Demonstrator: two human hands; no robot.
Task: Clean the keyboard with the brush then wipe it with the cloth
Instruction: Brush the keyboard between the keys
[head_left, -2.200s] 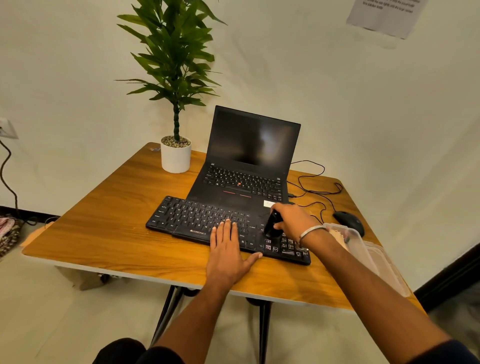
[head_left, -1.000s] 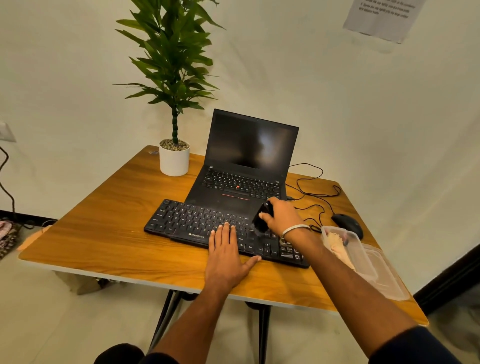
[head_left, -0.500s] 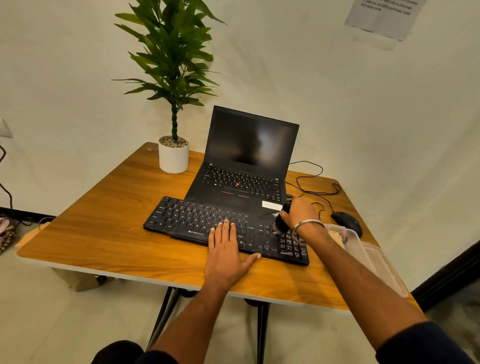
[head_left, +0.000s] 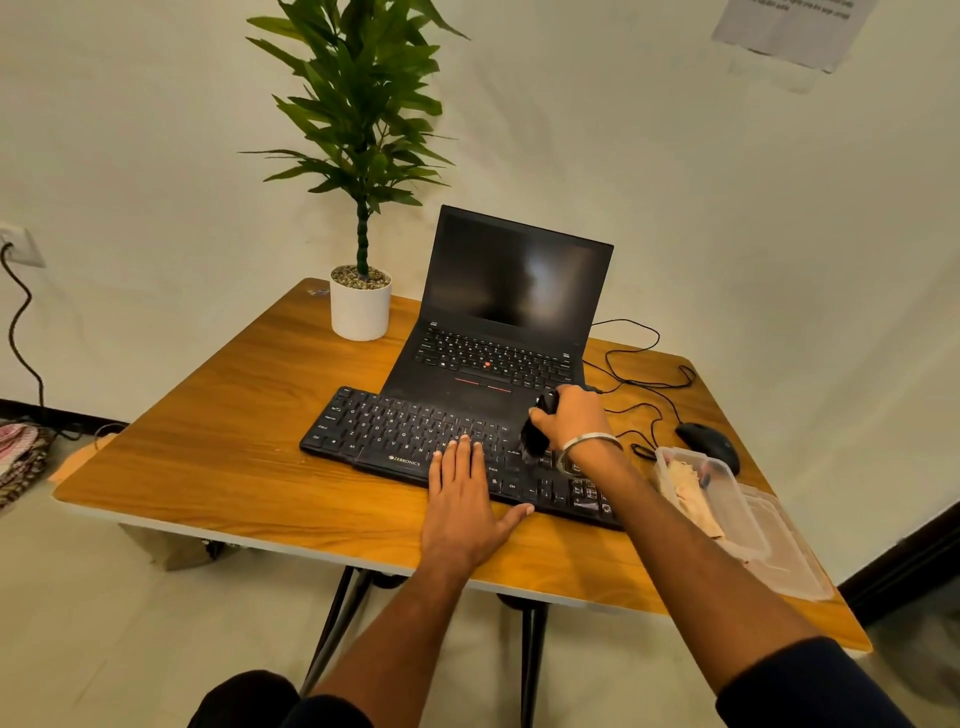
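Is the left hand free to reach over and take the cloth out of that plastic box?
Probably not easily. The left hand lies flat on the keyboard, and the right forearm crosses between it and the cloth in the box. The right hand, holding the brush, is nearer.

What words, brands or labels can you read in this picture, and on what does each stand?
"ZEBRONICS": white brand print on the front edge of the black keyboard.
Key legends on the keyboard and on the laptop: too small to read reliably.
Paper notice on the wall, upper right: printed lines, too blurred to read.
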